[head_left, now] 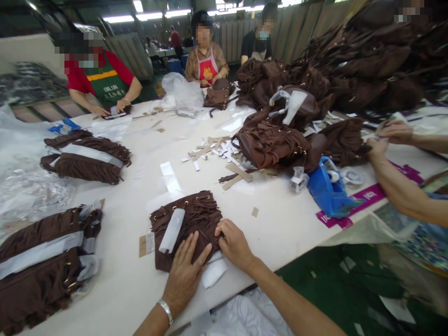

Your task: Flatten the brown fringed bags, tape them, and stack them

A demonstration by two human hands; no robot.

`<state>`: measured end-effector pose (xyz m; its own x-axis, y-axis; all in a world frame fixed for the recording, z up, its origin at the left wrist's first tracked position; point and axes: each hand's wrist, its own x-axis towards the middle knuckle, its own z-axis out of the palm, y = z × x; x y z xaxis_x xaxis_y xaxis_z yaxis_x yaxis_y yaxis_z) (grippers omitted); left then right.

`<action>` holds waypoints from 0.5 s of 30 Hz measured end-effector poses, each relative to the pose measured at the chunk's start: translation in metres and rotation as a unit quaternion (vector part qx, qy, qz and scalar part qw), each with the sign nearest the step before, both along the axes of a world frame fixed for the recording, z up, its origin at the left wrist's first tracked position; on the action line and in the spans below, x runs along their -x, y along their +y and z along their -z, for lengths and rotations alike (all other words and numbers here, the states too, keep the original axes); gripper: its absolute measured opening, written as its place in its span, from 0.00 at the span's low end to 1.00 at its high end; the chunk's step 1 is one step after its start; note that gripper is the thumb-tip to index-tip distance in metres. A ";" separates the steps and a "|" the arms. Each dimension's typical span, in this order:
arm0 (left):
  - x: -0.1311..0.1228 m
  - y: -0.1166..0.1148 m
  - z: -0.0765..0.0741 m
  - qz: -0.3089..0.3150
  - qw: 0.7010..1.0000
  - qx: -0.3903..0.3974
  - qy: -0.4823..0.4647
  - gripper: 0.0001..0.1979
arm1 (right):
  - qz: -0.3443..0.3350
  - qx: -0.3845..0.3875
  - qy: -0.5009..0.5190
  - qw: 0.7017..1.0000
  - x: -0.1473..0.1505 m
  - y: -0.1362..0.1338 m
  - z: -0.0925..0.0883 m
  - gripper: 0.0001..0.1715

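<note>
A brown fringed bag (196, 217) lies flat on the white table (280, 219) right in front of me, with a white strip (171, 230) across its left part. My left hand (185, 273) rests flat on the bag's lower half, fingers stretched out; a bracelet sits on that wrist. My right hand (234, 242) has its fingers curled into the bag's right edge, gripping the brown material. White tissue paper (214, 272) sticks out from under the bag between my hands.
Finished bags with white bands lie at the left (86, 156) and near left (38, 266). A big heap of brown bags (350, 70) fills the far right. Paper scraps (217, 149) litter the middle. A blue plastic bag (327, 186) lies right. A co-worker's arms (392, 172) reach in; others work opposite.
</note>
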<state>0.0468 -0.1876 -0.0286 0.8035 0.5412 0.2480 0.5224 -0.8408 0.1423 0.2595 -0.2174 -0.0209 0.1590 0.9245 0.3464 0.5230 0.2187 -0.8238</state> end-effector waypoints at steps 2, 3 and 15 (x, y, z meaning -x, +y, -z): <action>0.000 0.000 0.000 0.001 1.000 -0.002 0.005 0.31 | 0.011 -0.005 -0.016 1.000 0.004 -0.001 0.003 0.20; 0.000 0.000 0.000 0.002 1.000 -0.003 0.007 0.31 | 0.020 -0.009 -0.023 0.999 0.007 -0.002 0.005 0.20; 0.001 0.001 -0.002 0.007 1.000 0.000 0.006 0.32 | 0.096 0.061 -0.204 0.972 0.019 -0.015 0.028 0.13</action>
